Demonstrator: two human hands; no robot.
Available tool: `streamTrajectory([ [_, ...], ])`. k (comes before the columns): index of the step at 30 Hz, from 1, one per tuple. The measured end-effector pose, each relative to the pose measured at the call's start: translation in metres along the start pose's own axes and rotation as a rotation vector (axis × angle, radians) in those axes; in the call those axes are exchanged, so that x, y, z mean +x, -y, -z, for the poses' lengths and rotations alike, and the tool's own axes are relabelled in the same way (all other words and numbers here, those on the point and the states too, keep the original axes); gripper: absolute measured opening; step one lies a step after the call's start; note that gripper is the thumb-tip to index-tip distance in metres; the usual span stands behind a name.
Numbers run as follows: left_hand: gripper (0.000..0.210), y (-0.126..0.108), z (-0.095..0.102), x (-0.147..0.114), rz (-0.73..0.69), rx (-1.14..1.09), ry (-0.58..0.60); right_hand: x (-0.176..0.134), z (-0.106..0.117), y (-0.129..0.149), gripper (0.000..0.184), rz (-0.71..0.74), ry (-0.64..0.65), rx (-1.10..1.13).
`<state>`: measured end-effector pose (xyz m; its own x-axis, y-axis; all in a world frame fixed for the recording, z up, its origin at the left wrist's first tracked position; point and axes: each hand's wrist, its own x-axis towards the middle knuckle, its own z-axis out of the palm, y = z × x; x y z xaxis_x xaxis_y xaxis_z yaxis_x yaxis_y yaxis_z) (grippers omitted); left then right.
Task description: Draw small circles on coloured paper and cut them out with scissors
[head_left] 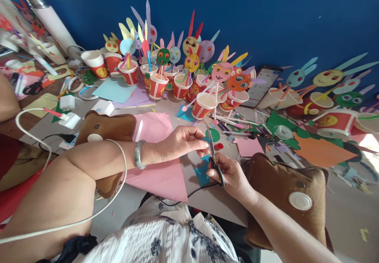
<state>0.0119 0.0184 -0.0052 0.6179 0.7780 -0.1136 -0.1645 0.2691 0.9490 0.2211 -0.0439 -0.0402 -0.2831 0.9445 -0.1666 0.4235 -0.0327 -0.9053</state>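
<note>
My left hand (186,141), with a jade-like bangle (139,154) on the wrist, pinches a small piece of blue paper (206,139). Black-handled scissors (219,171) are gripped in my right hand (232,176), their blades pointing up and away beside the blue piece. Whether the blades touch the paper is hard to make out. Beneath them on the table lie a green paper circle (212,135), a small red cap-like piece (218,146) and a sheet of blue paper (203,172). Large pink paper (161,176) spreads under my left forearm.
Paper cups (204,106) with paper bunny-like faces line the blue wall. A phone (262,85) leans behind them. Brown plush pouches (287,200) flank my arms. A white cable (118,211) crosses my left arm. Pens (233,123) and scraps lie right. At far left shows another person's arm (7,97).
</note>
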Motion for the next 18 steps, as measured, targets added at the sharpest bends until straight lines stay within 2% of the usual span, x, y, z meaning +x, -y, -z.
streamTrajectory([
  [18,0.013,0.0012,0.0003,-0.0006,-0.022,0.058,-0.001,0.0002,0.0000,-0.0015,0.061,0.015,-0.001,-0.011],
])
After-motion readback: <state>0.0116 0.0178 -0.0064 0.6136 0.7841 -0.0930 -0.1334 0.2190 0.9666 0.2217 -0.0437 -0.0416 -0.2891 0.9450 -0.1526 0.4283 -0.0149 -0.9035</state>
